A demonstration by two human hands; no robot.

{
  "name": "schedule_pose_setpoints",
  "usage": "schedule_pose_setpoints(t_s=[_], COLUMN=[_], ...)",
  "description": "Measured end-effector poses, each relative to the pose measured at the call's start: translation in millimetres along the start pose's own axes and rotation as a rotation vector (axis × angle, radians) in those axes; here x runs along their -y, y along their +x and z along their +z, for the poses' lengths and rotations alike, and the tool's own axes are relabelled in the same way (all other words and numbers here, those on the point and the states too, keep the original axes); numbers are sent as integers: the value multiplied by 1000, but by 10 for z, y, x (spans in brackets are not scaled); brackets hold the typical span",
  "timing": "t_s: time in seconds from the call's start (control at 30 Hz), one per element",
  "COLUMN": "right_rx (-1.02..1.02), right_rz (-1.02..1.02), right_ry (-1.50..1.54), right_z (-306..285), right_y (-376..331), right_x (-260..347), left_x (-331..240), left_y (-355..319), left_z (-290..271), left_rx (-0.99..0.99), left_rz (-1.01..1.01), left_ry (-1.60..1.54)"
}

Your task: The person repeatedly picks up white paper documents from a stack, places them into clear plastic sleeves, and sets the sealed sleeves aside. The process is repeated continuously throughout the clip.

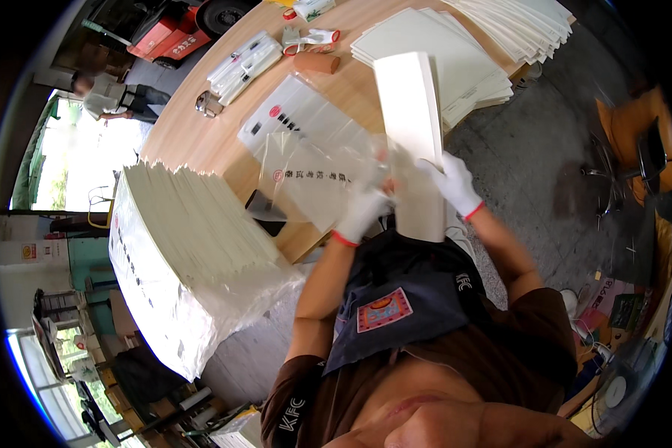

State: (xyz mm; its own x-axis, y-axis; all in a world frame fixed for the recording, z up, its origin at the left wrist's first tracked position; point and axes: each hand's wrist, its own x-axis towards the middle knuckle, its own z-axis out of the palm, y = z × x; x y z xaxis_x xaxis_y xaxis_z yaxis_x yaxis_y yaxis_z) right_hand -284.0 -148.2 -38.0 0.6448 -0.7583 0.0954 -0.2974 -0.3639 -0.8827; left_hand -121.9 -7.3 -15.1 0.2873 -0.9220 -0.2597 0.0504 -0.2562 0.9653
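Nearest, at the counter's [201, 134] near edge: left hand [364, 213], white-gloved with a red cuff, closed on the mouth of a clear plastic bag [313, 179] printed in red. Right hand [455, 183], gloved alike, gripping a slim stack of cream paper sheets [409, 119], held upright and tilted away, lower end right at the bag's opening, touching or just inside; hard to tell which through the film.

Just left of the hands, at the counter's near left corner and hanging over it: a tall bagged pile of the same cream sheets [194, 246], wrapped in clear film.

Further in, mid-counter: another printed clear bag [295, 112] lying flat under the held one. Beyond that, a small metal clip-like object [209, 104], a long clear packet [244, 63], a brown roll [317, 62], spare gloves [310, 37].

Far right corner: fanned stacks of cream sheets [463, 52].

Likely risks from here: bag mouth collapsing under a one-handed hold, catching the stack's corners and creasing or splaying the sheets; thin film tearing on a sharp corner; gloved grip slipping on smooth paper, letting sheets slide out of square or drop past the near edge to the floor; overhanging bagged pile nudged by an elbow.
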Motion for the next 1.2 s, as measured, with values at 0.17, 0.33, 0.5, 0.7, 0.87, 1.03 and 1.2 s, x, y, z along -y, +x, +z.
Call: schedule_pose_setpoints(t_s=[0.17,0.33,0.5,0.7,0.87,1.03,1.2], right_rx=[287,572,811,683,468,247,-18], right_rz=[-535,-591,-66,-244,-266,-734,-624], right_ry=[-599,-806,92,-331,-626,-444,-694], right_z=[-451,85,309,838,1153,933,613], right_y=[-35,130,432,591,351,-333,-369], right_x=[686,798,407,507,674,439,452], left_x=[-780,-614,149,-207,-576,142,432], left_y=[-378,-638,-1150,-650,-337,-397,-1005], left_z=[-962,-799,-5,-64,329,-326,-13], left_rx=[-200,-2,-299,-345,-135,-325,-385], left_rz=[243,323,242,470,555,282,261], left_ry=[-570,36,379,645,657,390,713])
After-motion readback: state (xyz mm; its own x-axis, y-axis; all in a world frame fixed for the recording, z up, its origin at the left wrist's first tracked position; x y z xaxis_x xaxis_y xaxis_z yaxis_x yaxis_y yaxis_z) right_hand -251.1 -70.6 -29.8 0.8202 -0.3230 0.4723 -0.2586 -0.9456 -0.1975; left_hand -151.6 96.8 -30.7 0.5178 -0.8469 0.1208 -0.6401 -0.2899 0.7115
